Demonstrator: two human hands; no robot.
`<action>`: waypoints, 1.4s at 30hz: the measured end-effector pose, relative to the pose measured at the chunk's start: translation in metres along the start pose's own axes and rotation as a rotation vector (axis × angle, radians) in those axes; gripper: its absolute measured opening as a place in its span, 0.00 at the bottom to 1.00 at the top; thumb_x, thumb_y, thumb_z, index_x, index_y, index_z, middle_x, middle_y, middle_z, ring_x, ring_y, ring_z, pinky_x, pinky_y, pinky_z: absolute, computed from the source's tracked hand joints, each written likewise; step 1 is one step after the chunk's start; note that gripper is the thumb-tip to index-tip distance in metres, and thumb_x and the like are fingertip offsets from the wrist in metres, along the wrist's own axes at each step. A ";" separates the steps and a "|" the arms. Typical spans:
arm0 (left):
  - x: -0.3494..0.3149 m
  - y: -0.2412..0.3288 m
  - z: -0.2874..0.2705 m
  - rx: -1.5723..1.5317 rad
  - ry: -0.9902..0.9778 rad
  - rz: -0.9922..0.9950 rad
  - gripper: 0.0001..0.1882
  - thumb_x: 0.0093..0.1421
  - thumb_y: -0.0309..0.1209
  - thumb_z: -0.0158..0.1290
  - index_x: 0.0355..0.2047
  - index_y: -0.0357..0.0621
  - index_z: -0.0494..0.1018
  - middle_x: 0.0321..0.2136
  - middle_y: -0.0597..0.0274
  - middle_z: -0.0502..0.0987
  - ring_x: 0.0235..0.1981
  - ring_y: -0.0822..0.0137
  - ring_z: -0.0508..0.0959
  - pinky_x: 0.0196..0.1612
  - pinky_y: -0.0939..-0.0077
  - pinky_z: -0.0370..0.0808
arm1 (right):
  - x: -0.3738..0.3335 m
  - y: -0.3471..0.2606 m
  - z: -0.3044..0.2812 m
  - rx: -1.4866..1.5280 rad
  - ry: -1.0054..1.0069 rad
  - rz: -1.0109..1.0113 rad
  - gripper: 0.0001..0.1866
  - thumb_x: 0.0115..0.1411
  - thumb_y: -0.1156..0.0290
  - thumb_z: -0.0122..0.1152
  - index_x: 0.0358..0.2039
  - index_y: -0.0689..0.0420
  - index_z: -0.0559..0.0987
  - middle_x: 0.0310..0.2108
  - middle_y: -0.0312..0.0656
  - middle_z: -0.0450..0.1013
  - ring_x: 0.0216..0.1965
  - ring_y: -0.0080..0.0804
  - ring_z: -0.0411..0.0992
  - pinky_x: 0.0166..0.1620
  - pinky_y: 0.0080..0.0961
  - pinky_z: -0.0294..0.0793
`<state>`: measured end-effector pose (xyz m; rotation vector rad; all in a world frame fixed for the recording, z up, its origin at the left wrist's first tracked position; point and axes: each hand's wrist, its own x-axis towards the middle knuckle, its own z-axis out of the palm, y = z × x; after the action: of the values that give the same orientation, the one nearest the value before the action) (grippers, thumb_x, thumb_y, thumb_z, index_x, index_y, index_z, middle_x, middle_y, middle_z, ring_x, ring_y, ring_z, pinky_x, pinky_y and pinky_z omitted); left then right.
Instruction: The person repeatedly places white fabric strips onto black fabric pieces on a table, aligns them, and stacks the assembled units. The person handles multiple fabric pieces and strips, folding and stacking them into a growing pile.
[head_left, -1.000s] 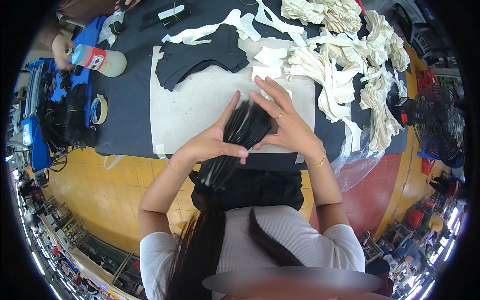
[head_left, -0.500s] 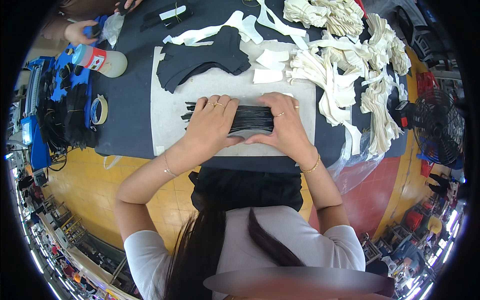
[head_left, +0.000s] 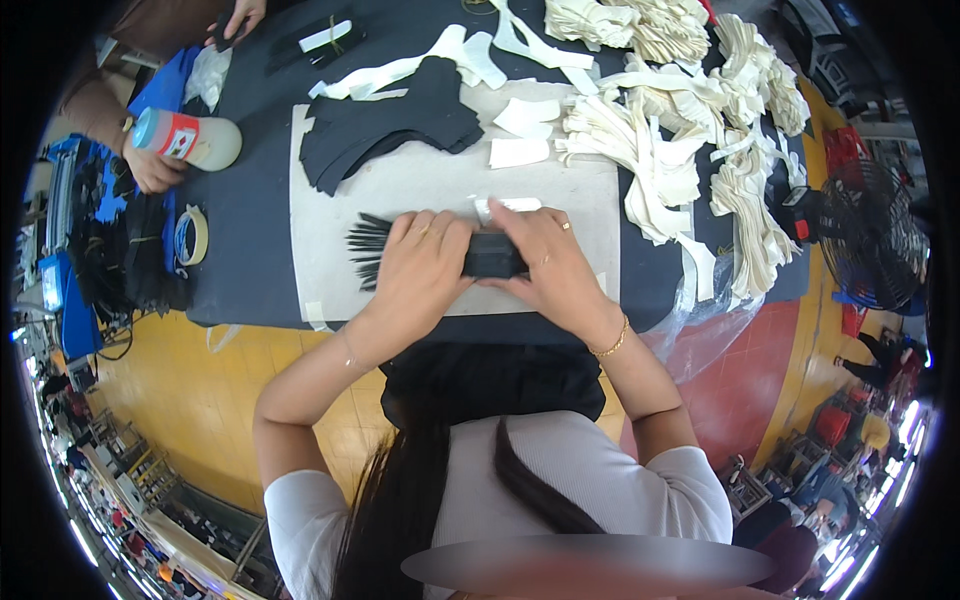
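Note:
Between my two hands is a stack of black fabric pieces (head_left: 496,256), held just above or on the pale grey board (head_left: 330,285); I cannot tell which. My left hand (head_left: 425,262) is wrapped over the stack's left part, and loose ends fan out past it to the left. My right hand (head_left: 555,258) grips the right end, thumb on the near side. The stack's middle looks compact and smooth between the hands. A small white piece (head_left: 515,205) lies just beyond my right hand. Farther up the board rest curved black fabric pieces (head_left: 385,130) and white pieces (head_left: 520,152).
Cream fabric bundles (head_left: 650,180) heap along the right side, beside a clear plastic bag (head_left: 700,330) and a black fan (head_left: 873,243). At left stand a bottle (head_left: 218,146) and a tape roll (head_left: 194,236). Another person's hand (head_left: 152,172) is near the bottle.
My hands have turned the black stack, so a smooth face shows instead of layered edges, and its left ends spread wider. The other person's hand has come down beside the bottle.

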<state>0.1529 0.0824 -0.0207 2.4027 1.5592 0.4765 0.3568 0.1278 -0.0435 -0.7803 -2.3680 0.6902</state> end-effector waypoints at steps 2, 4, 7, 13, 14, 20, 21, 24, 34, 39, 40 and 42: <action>-0.006 0.003 -0.003 0.014 0.061 0.026 0.34 0.41 0.32 0.70 0.48 0.38 0.68 0.45 0.53 0.71 0.48 0.53 0.72 0.53 0.59 0.66 | -0.004 -0.001 -0.002 -0.082 0.035 -0.092 0.51 0.44 0.59 0.76 0.68 0.49 0.61 0.54 0.41 0.69 0.56 0.41 0.67 0.61 0.44 0.61; -0.008 0.005 0.000 0.012 0.051 -0.007 0.38 0.41 0.29 0.70 0.52 0.36 0.65 0.47 0.50 0.71 0.49 0.48 0.72 0.54 0.56 0.66 | -0.004 0.000 -0.002 -0.118 -0.016 -0.021 0.51 0.44 0.56 0.75 0.68 0.49 0.61 0.56 0.40 0.68 0.60 0.41 0.64 0.63 0.48 0.59; -0.006 0.003 0.008 0.024 0.003 -0.072 0.40 0.41 0.30 0.71 0.54 0.35 0.64 0.48 0.49 0.70 0.49 0.48 0.72 0.54 0.57 0.66 | -0.002 0.002 0.000 -0.096 -0.028 0.041 0.54 0.43 0.44 0.72 0.68 0.50 0.60 0.60 0.42 0.66 0.67 0.43 0.58 0.68 0.55 0.51; -0.003 0.002 0.017 -0.015 0.005 -0.083 0.40 0.45 0.37 0.70 0.55 0.34 0.64 0.46 0.48 0.72 0.46 0.48 0.73 0.51 0.57 0.68 | -0.006 0.002 0.008 -0.126 0.048 0.049 0.60 0.41 0.33 0.67 0.69 0.53 0.58 0.62 0.44 0.64 0.68 0.51 0.55 0.69 0.60 0.46; -0.002 0.001 0.017 -0.017 0.006 -0.047 0.40 0.45 0.35 0.70 0.55 0.34 0.64 0.46 0.49 0.72 0.46 0.49 0.73 0.51 0.58 0.68 | -0.006 0.002 0.007 -0.142 0.075 0.055 0.60 0.42 0.33 0.67 0.69 0.53 0.58 0.63 0.44 0.63 0.68 0.51 0.55 0.69 0.61 0.47; 0.000 -0.002 0.015 -0.088 -0.039 -0.024 0.39 0.45 0.30 0.70 0.55 0.35 0.64 0.48 0.48 0.72 0.47 0.49 0.72 0.53 0.57 0.67 | 0.001 -0.002 -0.001 -0.009 0.094 0.041 0.55 0.43 0.38 0.69 0.68 0.52 0.62 0.62 0.45 0.65 0.67 0.49 0.58 0.67 0.55 0.54; 0.001 -0.003 0.014 -0.126 -0.049 -0.040 0.38 0.45 0.29 0.70 0.55 0.35 0.64 0.48 0.48 0.72 0.47 0.48 0.72 0.54 0.57 0.67 | -0.002 0.002 -0.009 -0.027 0.106 0.032 0.53 0.44 0.40 0.71 0.67 0.52 0.63 0.61 0.45 0.66 0.65 0.49 0.59 0.66 0.52 0.56; 0.001 -0.006 0.010 -0.177 -0.018 -0.015 0.36 0.46 0.28 0.70 0.54 0.36 0.65 0.48 0.47 0.72 0.49 0.47 0.72 0.55 0.58 0.68 | -0.030 0.024 -0.050 -0.018 0.404 0.311 0.31 0.51 0.58 0.73 0.54 0.55 0.75 0.53 0.45 0.71 0.56 0.47 0.68 0.59 0.41 0.64; 0.004 -0.006 -0.005 -0.207 -0.060 -0.057 0.28 0.48 0.31 0.69 0.49 0.36 0.73 0.43 0.50 0.75 0.44 0.49 0.76 0.50 0.64 0.73 | -0.131 0.084 -0.129 -0.957 0.559 1.021 0.10 0.58 0.61 0.68 0.32 0.54 0.84 0.46 0.40 0.71 0.48 0.44 0.67 0.51 0.43 0.62; -0.006 0.003 -0.029 -0.484 -0.049 -0.244 0.28 0.50 0.32 0.68 0.48 0.32 0.73 0.40 0.55 0.76 0.42 0.57 0.79 0.47 0.69 0.74 | -0.106 0.073 -0.130 -0.855 0.664 0.862 0.08 0.57 0.64 0.70 0.31 0.54 0.84 0.45 0.40 0.70 0.48 0.43 0.67 0.49 0.39 0.65; -0.007 0.007 -0.030 -0.844 -0.007 -0.371 0.29 0.51 0.34 0.68 0.49 0.31 0.73 0.39 0.56 0.77 0.42 0.60 0.79 0.48 0.71 0.74 | -0.096 0.063 -0.130 -0.686 0.722 0.781 0.07 0.56 0.66 0.71 0.31 0.54 0.84 0.44 0.41 0.70 0.49 0.42 0.67 0.48 0.38 0.66; -0.008 0.018 -0.027 -1.495 0.079 -0.529 0.36 0.53 0.44 0.68 0.52 0.27 0.71 0.41 0.55 0.79 0.42 0.63 0.80 0.47 0.73 0.78 | -0.070 0.041 -0.121 -0.390 0.760 0.627 0.05 0.52 0.74 0.72 0.30 0.54 0.83 0.43 0.42 0.70 0.48 0.40 0.68 0.47 0.31 0.70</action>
<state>0.1544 0.0687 0.0101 0.8253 1.0519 1.0726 0.4963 0.1460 -0.0046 -1.6443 -1.5550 0.0857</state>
